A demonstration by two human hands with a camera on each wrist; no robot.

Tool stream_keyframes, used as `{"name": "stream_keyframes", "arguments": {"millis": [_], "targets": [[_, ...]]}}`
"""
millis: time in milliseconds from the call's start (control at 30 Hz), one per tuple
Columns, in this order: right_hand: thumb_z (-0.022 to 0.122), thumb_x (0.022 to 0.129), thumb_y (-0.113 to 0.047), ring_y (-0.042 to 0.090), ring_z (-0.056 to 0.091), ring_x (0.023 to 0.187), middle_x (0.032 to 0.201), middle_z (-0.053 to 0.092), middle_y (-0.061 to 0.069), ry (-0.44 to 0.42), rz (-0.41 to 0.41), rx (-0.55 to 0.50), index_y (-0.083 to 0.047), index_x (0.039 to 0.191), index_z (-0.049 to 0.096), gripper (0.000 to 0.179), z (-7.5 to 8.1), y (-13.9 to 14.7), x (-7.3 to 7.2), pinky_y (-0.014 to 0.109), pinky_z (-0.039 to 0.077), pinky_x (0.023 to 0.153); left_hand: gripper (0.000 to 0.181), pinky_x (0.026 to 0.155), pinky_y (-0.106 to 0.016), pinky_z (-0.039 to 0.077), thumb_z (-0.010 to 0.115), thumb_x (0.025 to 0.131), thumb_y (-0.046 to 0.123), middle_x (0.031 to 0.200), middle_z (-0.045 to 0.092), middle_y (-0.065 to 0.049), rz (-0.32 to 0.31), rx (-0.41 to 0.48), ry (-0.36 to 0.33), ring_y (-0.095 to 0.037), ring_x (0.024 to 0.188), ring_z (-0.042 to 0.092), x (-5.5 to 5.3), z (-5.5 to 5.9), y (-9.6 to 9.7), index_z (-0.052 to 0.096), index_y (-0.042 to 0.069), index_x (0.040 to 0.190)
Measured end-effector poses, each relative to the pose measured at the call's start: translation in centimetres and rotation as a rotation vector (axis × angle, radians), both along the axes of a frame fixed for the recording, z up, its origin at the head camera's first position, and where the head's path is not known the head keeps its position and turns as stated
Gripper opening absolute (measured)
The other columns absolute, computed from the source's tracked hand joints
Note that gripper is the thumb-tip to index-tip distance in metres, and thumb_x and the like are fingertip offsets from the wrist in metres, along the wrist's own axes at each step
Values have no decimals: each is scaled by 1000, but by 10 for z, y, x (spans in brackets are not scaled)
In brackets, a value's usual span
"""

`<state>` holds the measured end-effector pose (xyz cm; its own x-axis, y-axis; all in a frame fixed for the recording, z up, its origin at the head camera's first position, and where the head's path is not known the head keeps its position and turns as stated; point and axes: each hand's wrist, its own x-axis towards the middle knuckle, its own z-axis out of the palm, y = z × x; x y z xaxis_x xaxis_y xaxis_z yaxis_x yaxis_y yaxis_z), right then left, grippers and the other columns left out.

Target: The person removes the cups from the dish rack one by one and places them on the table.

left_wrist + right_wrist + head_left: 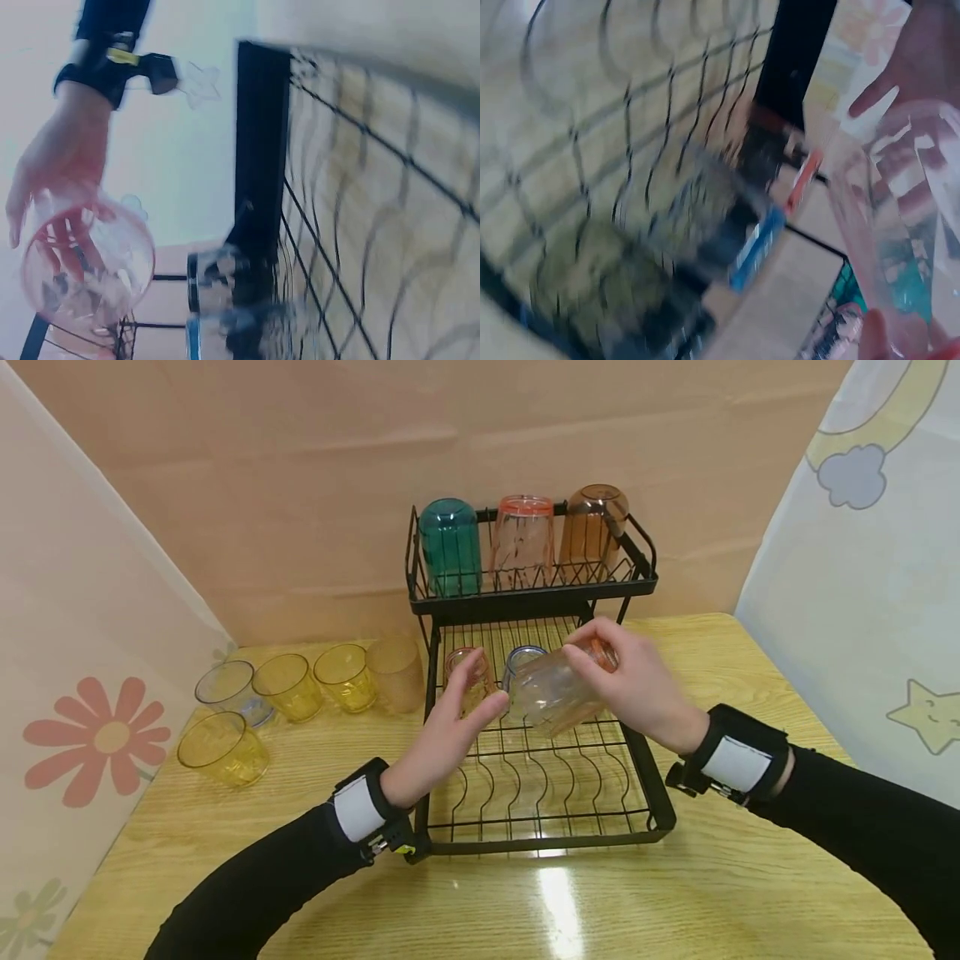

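My right hand (633, 681) grips a clear drinking glass (551, 693) by its reddish base end. The glass is tilted above the lower tier of a black dish rack (543, 843), its mouth pointing toward my left hand (453, 727). That hand has its fingers extended and thumb apart, close to the mouth and holding nothing. On the lower tier, a pink-rimmed glass (480, 689) and a blue-edged glass (525, 653) stand behind my hands. The right wrist view also shows a blurred yellowish glass (592, 285) beside the blue-edged one.
On the upper tier stand upside-down teal (450, 547), pink (523, 539) and brown (596, 527) glasses. Left of the rack, the wooden table (322, 827) bears several yellow glasses (225, 756), a clear blue-based glass (232, 689) and a frosted orange tumbler (396, 675).
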<state>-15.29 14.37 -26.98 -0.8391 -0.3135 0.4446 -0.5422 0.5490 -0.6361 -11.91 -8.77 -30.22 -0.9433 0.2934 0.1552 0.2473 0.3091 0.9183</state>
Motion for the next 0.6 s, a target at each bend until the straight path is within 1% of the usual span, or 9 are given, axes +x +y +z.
{"name": "stream_keyframes", "arguments": {"millis": [67, 133, 167, 200, 300, 367, 433, 500, 600], "targets": [[51, 92, -32, 17, 44, 79, 91, 53, 4, -50, 3, -124, -10, 102, 56, 25, -3, -5, 2, 35, 37, 66, 71, 100, -45, 25, 43, 86, 59, 146, 23, -4, -2, 111, -65, -19, 132, 22, -1, 2, 4, 15, 26, 144], [50, 92, -29, 17, 45, 83, 97, 53, 5, -70, 17, -231, -7, 103, 56, 25, -7, -10, 3, 34, 39, 68, 72, 100, -42, 26, 42, 86, 59, 145, 22, -4, 16, 195, -126, -19, 130, 24, 0, 4, 8, 17, 24, 143], [50, 92, -27, 17, 47, 85, 100, 54, 5, -80, 25, -278, -5, 103, 55, 25, -9, -12, 3, 33, 41, 70, 72, 100, -43, 25, 41, 86, 60, 145, 22, -4, 25, 238, -157, -19, 130, 25, 0, 5, 10, 17, 23, 143], [49, 92, -26, 18, 46, 85, 99, 53, 5, -83, 30, -316, -4, 103, 55, 25, -10, -14, 3, 32, 40, 70, 73, 99, -44, 25, 41, 86, 60, 145, 23, -4, 34, 281, -184, -20, 130, 26, 1, 5, 12, 17, 22, 143], [47, 93, -24, 20, 46, 83, 96, 52, 7, -79, 35, -410, -2, 102, 53, 24, -15, -21, 1, 32, 40, 69, 74, 99, -48, 25, 38, 85, 62, 144, 23, -3, 65, 369, -247, -20, 127, 30, 3, 5, 18, 16, 21, 143], [47, 93, -23, 20, 44, 84, 95, 51, 9, -68, 26, -466, -1, 101, 53, 25, -17, -25, 0, 32, 37, 72, 74, 99, -51, 23, 37, 87, 61, 143, 23, -4, 67, 436, -270, -23, 127, 30, 4, 4, 22, 14, 19, 143], [47, 93, -23, 20, 44, 86, 96, 50, 10, -57, 13, -515, 1, 101, 52, 26, -20, -29, 0, 32, 36, 76, 73, 98, -52, 22, 36, 87, 61, 142, 23, -4, 77, 484, -299, -23, 126, 30, 5, 3, 27, 13, 21, 142], [46, 94, -24, 20, 44, 88, 98, 50, 11, -61, -4, -562, 3, 101, 51, 28, -21, -33, 0, 32, 36, 78, 72, 97, -53, 23, 36, 87, 62, 141, 23, -5, 94, 535, -328, -25, 125, 30, 6, 2, 32, 12, 22, 142], [45, 95, -26, 19, 49, 86, 97, 50, 11, -85, -32, -615, 1, 101, 49, 28, -25, -38, 0, 31, 41, 76, 72, 96, -53, 25, 37, 86, 64, 138, 27, -7, 127, 587, -367, -26, 123, 32, 7, 2, 40, 13, 24, 141]]}}
